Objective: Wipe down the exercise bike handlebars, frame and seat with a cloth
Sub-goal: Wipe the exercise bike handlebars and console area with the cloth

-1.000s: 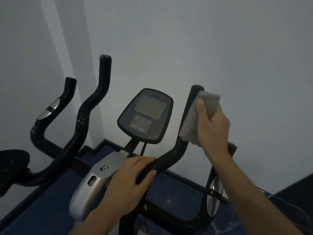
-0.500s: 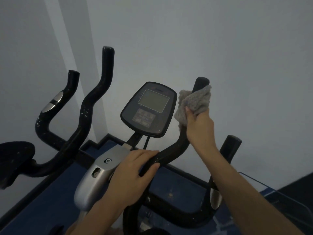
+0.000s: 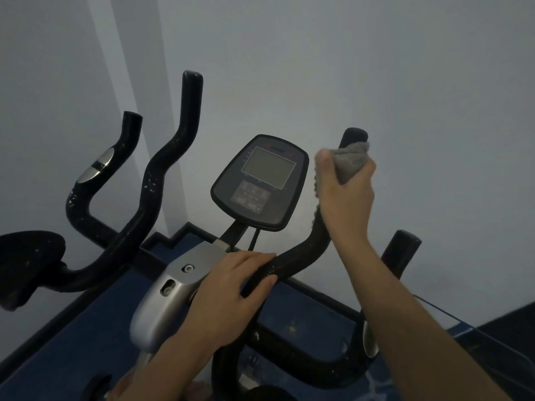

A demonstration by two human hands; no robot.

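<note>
The exercise bike fills the view: black curved handlebars, a silver frame housing point(image 3: 179, 296) and a dark console point(image 3: 260, 180) with a grey screen. My right hand point(image 3: 346, 195) grips a grey cloth point(image 3: 348, 162) wrapped around the upper part of the right handlebar point(image 3: 307, 250), just below its black tip. My left hand point(image 3: 228, 302) rests on the lower bend of the same bar, fingers curled over it. The left handlebar point(image 3: 162, 175) rises untouched, speckled with white flecks. No seat is in sight.
A second black bar with a silver sensor pad point(image 3: 95, 169) stands far left, above a dark rounded pad point(image 3: 26, 264). A short black grip point(image 3: 401, 250) rises behind my right forearm. Pale walls close in behind; blue floor point(image 3: 72, 342) lies below.
My right hand with the cloth has closed around the bar and slid toward its tip, bunching the cloth. My left hand has stayed on the lower bend.
</note>
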